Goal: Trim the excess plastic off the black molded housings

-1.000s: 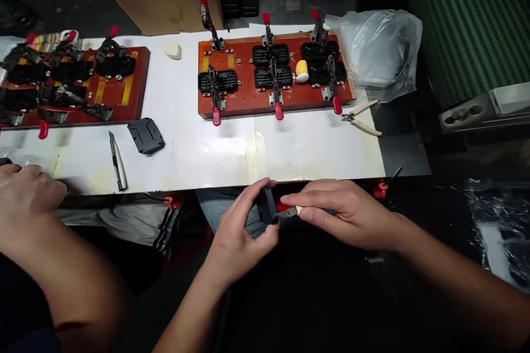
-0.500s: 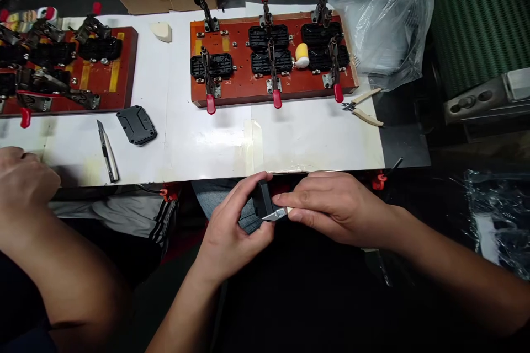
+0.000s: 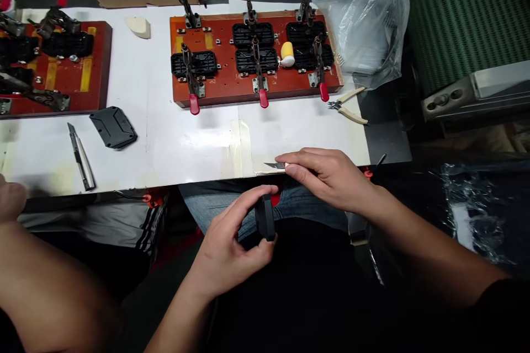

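Observation:
My left hand [image 3: 236, 240] grips a black plastic case [image 3: 265, 218] by its two ends, thumb below and fingers above, with a narrow side edge facing up. It is held over my lap, below the table's front edge. My right hand [image 3: 327, 176] is closed on a craft knife [image 3: 276, 165]; the blade points left over the front edge of the table, and most of the handle is hidden in the fingers. Blade and case are apart. On the table to the left lie a similar black case [image 3: 114, 127] and a box cutter [image 3: 79, 157].
A red-brown fixture board [image 3: 226, 85] with toggle clamps and black parts stands behind my hands; another board [image 3: 103, 66] is at left. Cream-handled nippers [image 3: 351, 110] and a plastic bag [image 3: 364, 33] lie right. A co-worker's arm [image 3: 45, 270] is at the left.
My right hand has drawn the knife up and away from the case, to the table's edge. My left hand keeps the case, slightly lower. The view has shifted right.

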Demonstrator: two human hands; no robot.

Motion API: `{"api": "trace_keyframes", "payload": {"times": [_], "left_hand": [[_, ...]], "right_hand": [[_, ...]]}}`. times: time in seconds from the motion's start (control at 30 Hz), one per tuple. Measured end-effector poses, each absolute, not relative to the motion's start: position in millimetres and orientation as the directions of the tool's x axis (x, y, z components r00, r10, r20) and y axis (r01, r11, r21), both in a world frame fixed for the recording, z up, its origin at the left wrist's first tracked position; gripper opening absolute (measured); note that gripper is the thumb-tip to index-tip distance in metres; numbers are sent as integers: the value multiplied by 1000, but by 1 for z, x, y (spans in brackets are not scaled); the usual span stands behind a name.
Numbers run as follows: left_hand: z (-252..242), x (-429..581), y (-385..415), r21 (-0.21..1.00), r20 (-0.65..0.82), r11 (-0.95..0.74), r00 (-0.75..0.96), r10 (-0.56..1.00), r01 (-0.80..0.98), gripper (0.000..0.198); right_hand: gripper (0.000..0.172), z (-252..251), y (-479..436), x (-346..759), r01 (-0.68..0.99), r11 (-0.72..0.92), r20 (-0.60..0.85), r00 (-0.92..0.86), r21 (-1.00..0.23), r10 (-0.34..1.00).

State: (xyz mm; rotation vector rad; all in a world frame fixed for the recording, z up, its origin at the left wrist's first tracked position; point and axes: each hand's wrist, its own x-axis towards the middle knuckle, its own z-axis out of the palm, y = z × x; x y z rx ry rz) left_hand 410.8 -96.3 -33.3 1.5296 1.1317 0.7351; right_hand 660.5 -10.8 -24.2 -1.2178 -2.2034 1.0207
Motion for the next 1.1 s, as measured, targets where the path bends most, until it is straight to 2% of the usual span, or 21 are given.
{"api": "trace_keyframes", "payload": {"times": [0.17,0.27,0.3,0.37,0.43,0.5,0.57,0.7,0.83,0.97,1.1], "left_hand": [[-40,415,-94,944,-49,-80,376,925,319,74],[-41,415,-93,942,-52,-82,382,923,326,69],[-42,414,-90,943,-66,-61,362,930,328,67],[-48,412,-80,930,-110,14,243,964,367,60],[-57,411,-59,880,-157,120,43,987,459,57],[-68,410,-32,812,-157,194,-113,981,551,61],[-76,410,-6,760,-100,178,-159,982,624,66],[-87,406,18,711,34,64,-125,992,700,70],[-95,389,16,598,131,-57,-27,991,799,67],[-97,377,19,512,47,-228,238,970,828,85],[-100,384,14,523,19,-258,292,956,812,90]], "right_hand": [[30,-6,-22,644,425,161,-147,-604,-891,784],[23,-13,-18,646,447,153,-160,-587,-882,794],[21,-21,-13,652,524,179,-154,-529,-833,835],[19,-42,0,671,721,218,-125,-390,-658,912],[31,-62,16,693,842,243,-81,-318,-482,945],[44,-73,31,713,876,270,-31,-307,-398,951],[46,-68,44,723,874,300,47,-305,-383,951],[37,-24,78,704,843,369,157,-334,-392,929],[34,11,150,653,937,276,1,-282,-215,959],[30,10,221,620,973,188,-129,-205,-135,970],[34,5,222,625,974,207,-192,-220,-89,956]]}}
